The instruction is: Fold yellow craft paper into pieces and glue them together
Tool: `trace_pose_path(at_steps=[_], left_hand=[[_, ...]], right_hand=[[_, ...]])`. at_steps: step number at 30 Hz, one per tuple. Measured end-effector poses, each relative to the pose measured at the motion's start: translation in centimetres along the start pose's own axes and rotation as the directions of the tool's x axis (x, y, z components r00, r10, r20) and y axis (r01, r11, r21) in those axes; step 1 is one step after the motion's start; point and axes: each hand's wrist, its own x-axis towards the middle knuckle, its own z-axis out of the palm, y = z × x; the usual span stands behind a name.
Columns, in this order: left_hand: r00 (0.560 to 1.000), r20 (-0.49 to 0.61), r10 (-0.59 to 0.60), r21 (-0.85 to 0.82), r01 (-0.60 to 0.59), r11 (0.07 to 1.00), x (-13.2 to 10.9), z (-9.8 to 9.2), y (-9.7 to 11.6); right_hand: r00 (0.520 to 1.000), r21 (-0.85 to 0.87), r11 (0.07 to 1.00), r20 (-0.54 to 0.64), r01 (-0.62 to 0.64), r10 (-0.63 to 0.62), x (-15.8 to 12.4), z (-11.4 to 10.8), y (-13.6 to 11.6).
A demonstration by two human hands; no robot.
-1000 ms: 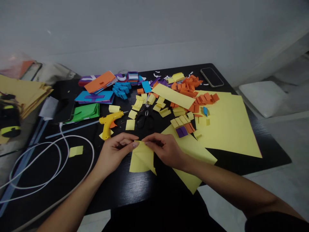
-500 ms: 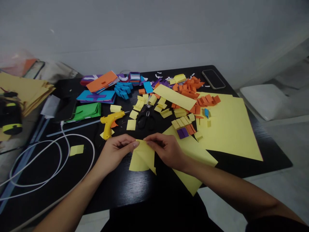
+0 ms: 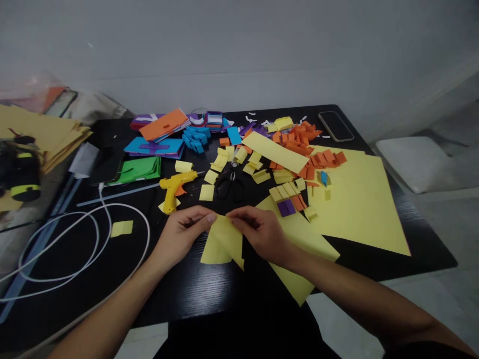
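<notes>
Between my hands hangs a piece of yellow paper (image 3: pixel 223 243), with a slanting fold and a pointed lower right corner. My left hand (image 3: pixel 183 232) pinches its top left corner between thumb and fingers. At the top right, my right hand (image 3: pixel 262 232) pinches the same paper. Just beyond the fingers lie black-handled scissors (image 3: pixel 230 188). A yellow glue gun (image 3: pixel 175 189) rests on its side past my left hand. Small folded yellow paper pieces (image 3: pixel 207 192) are scattered around the scissors. Under my right forearm is a larger yellow sheet (image 3: pixel 295 254).
The black table (image 3: pixel 202 299) meets a grey wall. Folded orange pieces (image 3: pixel 299 137), a long yellow strip (image 3: pixel 275 152), big yellow sheets (image 3: pixel 362 199) and a phone (image 3: pixel 336 125) lie right. Left are stacked coloured papers (image 3: pixel 153 147), a green bundle (image 3: pixel 140 169) and a looped white cable (image 3: pixel 147 232).
The view has shifted slightly, so things on the table appear a little farther right. Both hands still pinch the yellow paper, their grip nearly the same.
</notes>
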Motion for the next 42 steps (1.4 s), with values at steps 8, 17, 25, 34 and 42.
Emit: trace_pose_path(at_steps=[8, 17, 25, 34, 42], left_hand=[[0.994, -0.094, 0.057, 0.096, -0.048, 0.994, -0.08, 0.03, -0.19], [0.986, -0.127, 0.112, 0.171, -0.090, 0.981, -0.22, 0.49, -0.61], [0.995, -0.058, 0.085, 0.195, -0.073, 0.978, -0.55, 0.63, -0.30], [1.000, -0.016, 0.004, 0.106, -0.003, 0.994, -0.18, 0.55, -0.64], [0.997, 0.041, 0.072, 0.206, -0.079, 0.975, -0.51, 0.53, -0.81]], right_hand=[[1.000, 0.003, 1.000, 0.009, -0.009, 0.009, -0.11, 0.14, 0.14], [0.998, -0.005, 0.998, 0.027, -0.057, 0.058, -0.12, 0.13, 0.03], [0.989, 0.022, 0.993, 0.092, -0.118, 0.116, 0.22, -0.01, 0.00], [0.989, 0.037, 0.989, 0.035, -0.146, 0.145, 0.37, -0.05, 0.03], [0.995, -0.005, 0.997, 0.074, -0.071, 0.071, 0.36, 0.06, 0.26]])
